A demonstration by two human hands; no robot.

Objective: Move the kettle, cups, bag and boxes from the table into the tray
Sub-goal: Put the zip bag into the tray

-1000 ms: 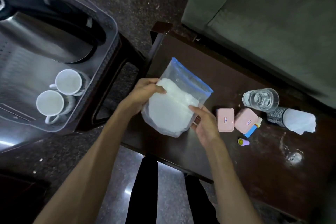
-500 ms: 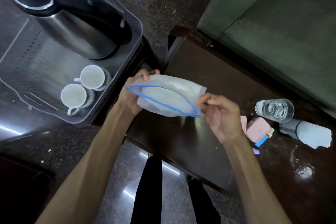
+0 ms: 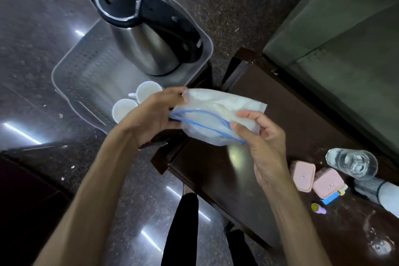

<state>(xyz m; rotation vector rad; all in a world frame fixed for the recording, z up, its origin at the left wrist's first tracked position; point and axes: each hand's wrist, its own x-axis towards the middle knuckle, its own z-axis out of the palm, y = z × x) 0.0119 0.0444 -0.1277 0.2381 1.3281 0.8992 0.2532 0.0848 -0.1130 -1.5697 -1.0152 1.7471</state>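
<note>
A clear zip bag with a blue seal and white powder inside hangs in the air over the table's left corner. My left hand grips its left end and my right hand grips its right end. The grey tray sits to the left on a dark stand. In it stand the steel kettle with a black lid and handle, and two white cups, partly hidden by my left hand. Two pink boxes lie on the dark table at the right.
A glass of water, a rolled sock-like cloth, a blue item and a small purple-yellow object lie near the boxes. A green sofa runs along the table's far side. My dark-trousered legs are below.
The bag went from resting upright on the table to held up flat in both hands, and has shifted left toward the tray. My view has swung left.
</note>
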